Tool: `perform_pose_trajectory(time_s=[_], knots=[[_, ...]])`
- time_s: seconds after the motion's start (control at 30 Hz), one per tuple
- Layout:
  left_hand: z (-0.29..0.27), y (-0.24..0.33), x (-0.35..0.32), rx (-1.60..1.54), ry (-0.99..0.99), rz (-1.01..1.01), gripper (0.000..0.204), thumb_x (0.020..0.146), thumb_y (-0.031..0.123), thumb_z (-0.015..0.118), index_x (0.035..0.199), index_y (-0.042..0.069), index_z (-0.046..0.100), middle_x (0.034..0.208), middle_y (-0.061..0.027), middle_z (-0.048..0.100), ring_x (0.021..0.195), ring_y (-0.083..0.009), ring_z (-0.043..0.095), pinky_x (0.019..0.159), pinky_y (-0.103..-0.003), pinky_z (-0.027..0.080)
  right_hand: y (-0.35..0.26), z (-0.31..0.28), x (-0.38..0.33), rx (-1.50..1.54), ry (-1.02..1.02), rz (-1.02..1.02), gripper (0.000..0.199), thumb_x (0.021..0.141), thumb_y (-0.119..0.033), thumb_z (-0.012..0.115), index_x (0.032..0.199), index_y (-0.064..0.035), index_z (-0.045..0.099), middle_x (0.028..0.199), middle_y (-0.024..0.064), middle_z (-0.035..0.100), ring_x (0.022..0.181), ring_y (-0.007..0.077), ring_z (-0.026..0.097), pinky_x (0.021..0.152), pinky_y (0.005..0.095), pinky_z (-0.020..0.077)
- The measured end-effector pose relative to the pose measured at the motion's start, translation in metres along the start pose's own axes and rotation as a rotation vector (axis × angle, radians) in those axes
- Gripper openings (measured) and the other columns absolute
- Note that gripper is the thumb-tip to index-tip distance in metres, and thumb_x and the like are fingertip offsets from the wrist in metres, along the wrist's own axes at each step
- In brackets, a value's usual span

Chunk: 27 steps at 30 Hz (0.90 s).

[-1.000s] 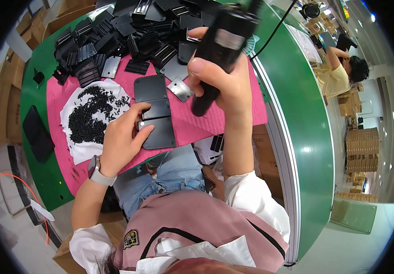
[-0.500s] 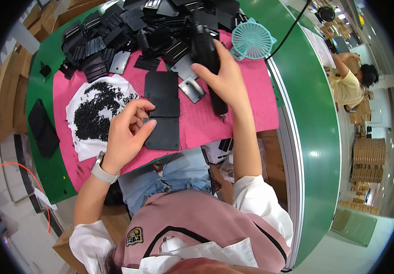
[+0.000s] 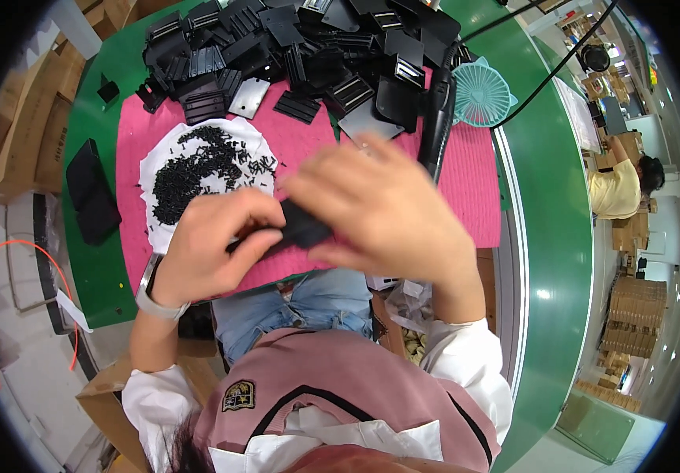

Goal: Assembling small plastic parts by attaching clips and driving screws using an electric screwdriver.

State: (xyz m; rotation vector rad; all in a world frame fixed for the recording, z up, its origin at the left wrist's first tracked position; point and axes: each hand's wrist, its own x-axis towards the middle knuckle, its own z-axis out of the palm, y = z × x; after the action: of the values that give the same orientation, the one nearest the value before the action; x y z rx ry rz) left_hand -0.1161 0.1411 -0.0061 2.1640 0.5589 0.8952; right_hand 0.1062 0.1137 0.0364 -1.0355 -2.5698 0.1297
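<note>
Our left hand (image 3: 210, 244) and right hand (image 3: 383, 213) now grip one black plate (image 3: 304, 229); the screwdriver (image 3: 437, 118) lies beyond, released.

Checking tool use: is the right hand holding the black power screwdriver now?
No: the screwdriver lies on the pink mat while both hands grip a black part.

Flat black plate (image 3: 302, 229) between both hands

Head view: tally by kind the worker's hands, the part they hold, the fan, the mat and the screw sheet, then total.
Hands: 2, left hand and right hand
Black part: 1
Teal fan: 1
Pink mat: 1
White sheet: 1
Total: 6
</note>
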Motion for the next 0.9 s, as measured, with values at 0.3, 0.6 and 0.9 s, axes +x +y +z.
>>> perform_pose_trajectory(time_s=[0.3, 0.6, 0.9], knots=[[-0.014, -0.001, -0.042, 0.026, 0.762, -0.027, 0.081, 0.073, 0.058, 0.07, 0.121, -0.002, 0.045, 0.114, -0.0164, 0.052, 0.103, -0.0247, 0.052, 0.087, -0.035, 0.043, -0.033, 0.031, 0.019, 0.421, 0.211, 0.036, 0.036, 0.064, -0.016, 0.08, 0.088, -0.0058, 0.055, 0.071, 0.0045, 0.055, 0.054, 0.018, 0.057, 0.045, 0.0297, 0.0425], [-0.012, 0.038, -0.107, -0.36, 0.574, -0.455, 0.042, 0.094, 0.03, 0.049, 0.117, -0.005, 0.055, 0.111, -0.0095, 0.058, 0.102, -0.0165, 0.054, 0.095, -0.031, 0.039, -0.038, 0.046, 0.017, 0.999, 0.078, -0.115, 0.029, 0.068, -0.024, 0.079, 0.071, -0.0031, 0.059, 0.068, 0.0053, 0.06, 0.048, 0.0193, 0.052, 0.043, 0.0286, 0.0378], [-0.126, 0.019, -0.331, -0.259, 1.828, -0.599, 0.046, 0.093, 0.039, 0.048, 0.121, 0.003, 0.057, 0.117, -0.0102, 0.061, 0.102, -0.025, 0.062, 0.092, -0.036, 0.049, -0.029, 0.049, 0.006, 0.777, 0.198, 0.29, 0.016, 0.077, -0.004, 0.065, 0.091, 0.0018, 0.068, 0.078, 0.0098, 0.068, 0.064, 0.0141, 0.064, 0.059, 0.0239, 0.0502]])
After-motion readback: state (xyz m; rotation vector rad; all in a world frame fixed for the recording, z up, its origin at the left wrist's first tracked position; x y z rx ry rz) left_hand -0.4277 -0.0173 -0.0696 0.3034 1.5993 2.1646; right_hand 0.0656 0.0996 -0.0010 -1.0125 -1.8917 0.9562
